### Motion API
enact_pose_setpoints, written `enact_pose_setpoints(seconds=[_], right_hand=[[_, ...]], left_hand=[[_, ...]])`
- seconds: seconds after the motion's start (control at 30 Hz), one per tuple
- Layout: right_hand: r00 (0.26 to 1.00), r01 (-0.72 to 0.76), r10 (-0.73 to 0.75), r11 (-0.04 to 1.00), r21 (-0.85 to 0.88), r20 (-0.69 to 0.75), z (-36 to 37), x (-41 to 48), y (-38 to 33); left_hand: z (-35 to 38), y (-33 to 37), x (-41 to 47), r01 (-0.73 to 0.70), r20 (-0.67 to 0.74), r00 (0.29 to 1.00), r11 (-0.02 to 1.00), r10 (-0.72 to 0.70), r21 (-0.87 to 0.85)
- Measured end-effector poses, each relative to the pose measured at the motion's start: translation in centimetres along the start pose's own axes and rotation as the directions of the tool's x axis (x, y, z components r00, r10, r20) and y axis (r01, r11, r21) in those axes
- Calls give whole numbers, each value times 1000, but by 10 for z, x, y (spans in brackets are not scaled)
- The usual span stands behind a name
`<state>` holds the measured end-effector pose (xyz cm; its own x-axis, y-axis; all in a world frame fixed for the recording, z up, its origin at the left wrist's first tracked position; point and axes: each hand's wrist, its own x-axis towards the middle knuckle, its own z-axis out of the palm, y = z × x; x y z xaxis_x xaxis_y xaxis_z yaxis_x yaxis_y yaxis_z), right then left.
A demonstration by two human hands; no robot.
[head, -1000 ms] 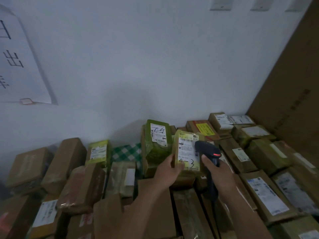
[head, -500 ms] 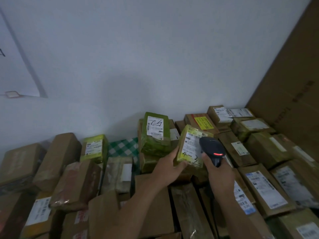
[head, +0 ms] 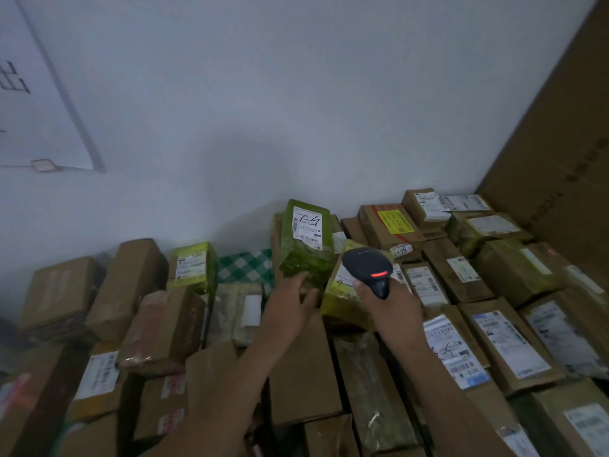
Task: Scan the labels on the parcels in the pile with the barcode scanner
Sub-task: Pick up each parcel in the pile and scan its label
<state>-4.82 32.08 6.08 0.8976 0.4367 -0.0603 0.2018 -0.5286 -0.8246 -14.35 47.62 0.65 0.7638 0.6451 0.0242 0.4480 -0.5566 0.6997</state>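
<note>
A pile of taped brown and green parcels fills the lower half of the view. My right hand (head: 392,305) grips the black barcode scanner (head: 367,268), whose red light glows; its head hangs over the yellow-green parcel marked "4-" (head: 342,300), which lies tilted in the pile and hides part of its label. My left hand (head: 290,301) reaches forward with fingers extended, its fingertips at the lower end of an upright green parcel (head: 306,239) whose white label (head: 308,227) faces me.
A big cardboard sheet (head: 560,153) leans along the right side. The white wall (head: 263,110) stands right behind the pile, with a paper poster (head: 33,103) at the left. A green-checked parcel (head: 245,267) and a small yellow-green parcel (head: 192,267) sit left of my hands.
My left hand has let go of the yellow-green "4-" parcel, which now lies in the pile, and moved left to the upright green parcel. The scanner shifted slightly forward over it.
</note>
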Motion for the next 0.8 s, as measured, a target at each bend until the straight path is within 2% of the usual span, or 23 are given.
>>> enact_pose_setpoints(seconds=[0.1,0.2,0.37,0.5,0.6,0.67,0.8], right_hand=[[984,13,-19,999,34,179,18,-1,-14],[960,39,-45,999,27,277,42,3,-27],[940,29,-40,999,38,340,77,18,-35],[943,31,-48,998,54,329,91,26,-28],[948,47,-63,997,58,312,96,27,-24],[949,43,-62,997,65,311,99,26,-23],[943,32,-54,997,74,327,96,22,-26]], left_hand=[[-16,-31,-2,113,-121,987,993,-107,40],[-28,-70,1,291,-132,953,946,-273,141],[-26,-115,15,440,-39,887,815,-461,377],[-11,-136,27,497,-18,845,771,-535,399],[0,-140,34,494,-5,827,721,-563,486],[4,-140,37,514,-3,813,714,-583,475],[-1,-143,39,540,-2,827,793,-563,283]])
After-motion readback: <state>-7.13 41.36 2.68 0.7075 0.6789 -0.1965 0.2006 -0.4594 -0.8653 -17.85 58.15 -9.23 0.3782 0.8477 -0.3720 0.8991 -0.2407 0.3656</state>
